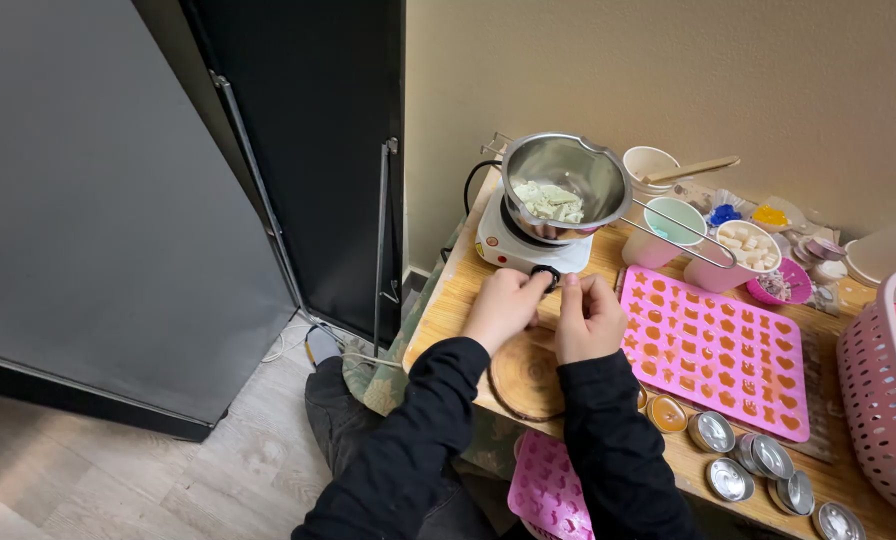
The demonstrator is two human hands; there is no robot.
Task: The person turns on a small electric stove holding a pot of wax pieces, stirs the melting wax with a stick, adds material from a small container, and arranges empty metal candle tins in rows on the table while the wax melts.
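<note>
A small white electric hot plate (513,250) stands at the left end of a wooden table (448,300). On it rests a steel melting pot (566,182) holding pale greenish wax chunks (550,202). My left hand (503,308) pinches the black knob (545,272) on the hot plate's front. Right beside the knob is my right hand (588,318), its fingers curled, and I cannot tell whether it grips anything. Both sleeves are black.
A pink silicone mould (718,350) with orange-filled shapes lies to the right. A round wooden coaster (526,378), several small metal tins (758,460), cups and bowls (668,230), and a pink basket (883,400) crowd the table. A second pink mould (548,490) sits below. A dark cabinet (308,150) stands left.
</note>
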